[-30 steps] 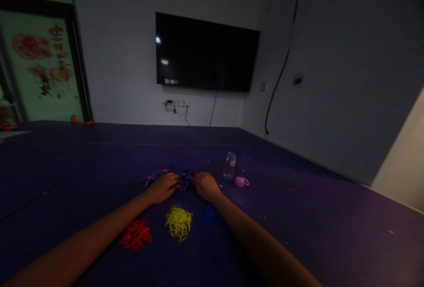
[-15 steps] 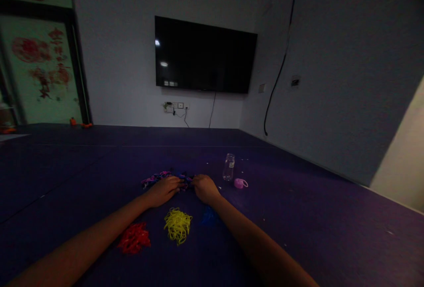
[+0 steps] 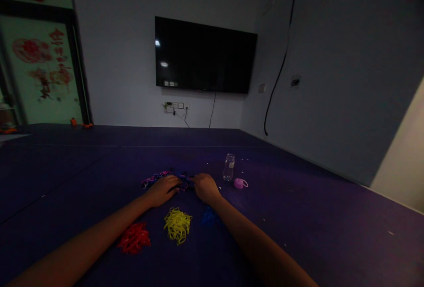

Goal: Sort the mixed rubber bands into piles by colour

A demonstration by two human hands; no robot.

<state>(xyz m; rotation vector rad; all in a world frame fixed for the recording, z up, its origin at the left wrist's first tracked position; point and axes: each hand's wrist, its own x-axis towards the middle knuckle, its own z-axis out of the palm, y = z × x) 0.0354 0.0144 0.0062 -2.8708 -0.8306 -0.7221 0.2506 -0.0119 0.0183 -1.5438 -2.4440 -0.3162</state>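
A loose heap of mixed dark, blue and pink rubber bands [image 3: 155,177] lies on the purple surface. My left hand [image 3: 164,190] rests on the heap's near side, fingers stretched out over the bands and thumb apart. From the right, my right hand [image 3: 205,188] reaches in with fingers curled at the bands; what its fingertips grip, if anything, is too small to make out. Nearer to me sit a yellow rubber band pile [image 3: 178,226] and a red rubber band pile [image 3: 134,238]. A dim blue pile [image 3: 208,216] lies beside my right wrist, partly hidden by the forearm.
Right of my right hand stands a clear bottle [image 3: 228,168] without its lid. A pink cap [image 3: 239,183] with a loop lies by it. Small white scraps dot the purple surface [image 3: 298,216]. A television [image 3: 205,55] hangs on the far wall.
My left fingers first slid right toward my right hand, then drew back a little left. My right hand stays nearly in place. The camera view has tilted up slightly.
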